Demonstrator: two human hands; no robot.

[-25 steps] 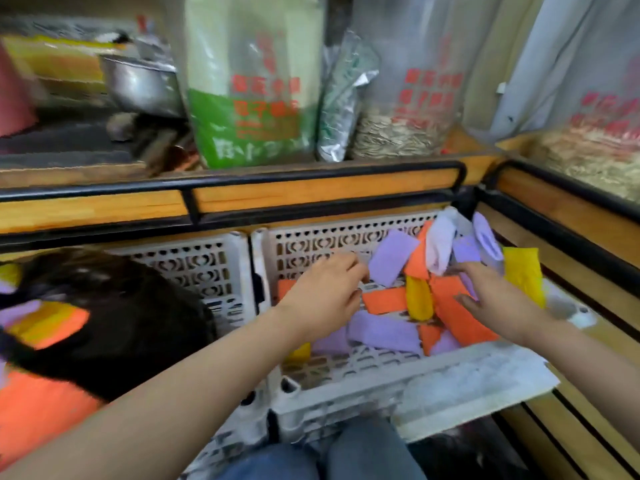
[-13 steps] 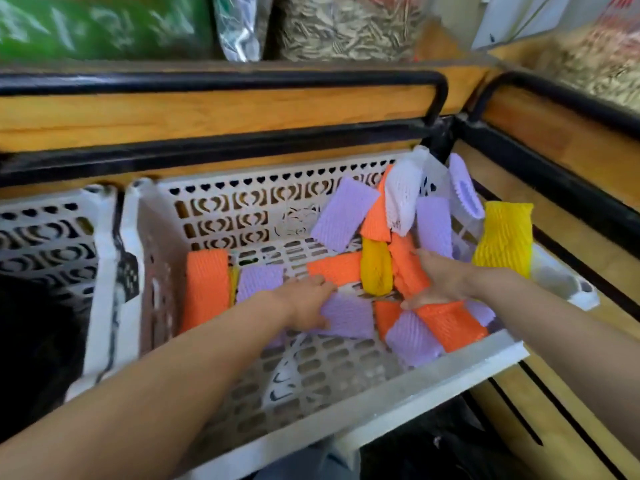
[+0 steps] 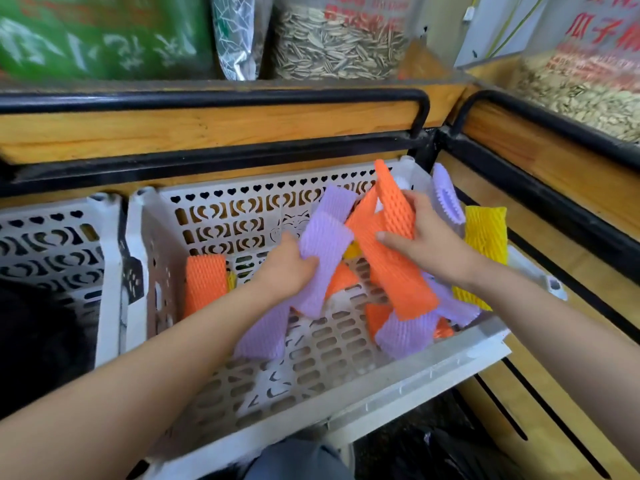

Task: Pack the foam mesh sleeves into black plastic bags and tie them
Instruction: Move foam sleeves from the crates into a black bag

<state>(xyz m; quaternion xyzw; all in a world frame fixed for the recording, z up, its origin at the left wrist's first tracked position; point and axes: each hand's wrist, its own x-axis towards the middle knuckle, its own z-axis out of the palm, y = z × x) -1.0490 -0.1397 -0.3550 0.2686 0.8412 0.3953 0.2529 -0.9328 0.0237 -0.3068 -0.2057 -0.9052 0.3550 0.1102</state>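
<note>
- The second crate (image 3: 55, 244) at the left is cut off by the frame edge. A dark mass (image 3: 34, 341) fills it, and I cannot tell whether this is a black bag.
- Another dark, shiny heap (image 3: 450, 452) lies on the floor below the near right corner, too dim to make out.
- The left forearm crosses the white crate (image 3: 415, 372), covering part of its slotted floor and the upper end of a flat purple piece (image 3: 266, 334) lying there.
- The left hand (image 3: 287, 268) grips a purple sleeve (image 3: 323, 251). Its thumb is on the front and its fingers curl out of sight behind.
- The right hand (image 3: 429, 244) clutches a bunch of orange sleeves (image 3: 398, 282), thumb pressed across the front. They overlap, so their number is unclear.
- One sleeve in that bunch stands up past the fingers, and a longer one slants down toward the near wall.
- The sleeves are flattened tubes of soft foam netting with a diamond mesh, in purple, orange and yellow.
- Most are heaped in the right half of the white crate, and both hands hold theirs above that heap.
- A single orange piece (image 3: 204, 282) leans against the left wall.
- A yellow sleeve (image 3: 485, 237) drapes over the right rim.
- A pale purple one (image 3: 446, 195) stands at the far right corner.
- Behind, a wooden shelf (image 3: 207, 126) carries a seed bag (image 3: 332, 46) whose top is cut off.
</note>
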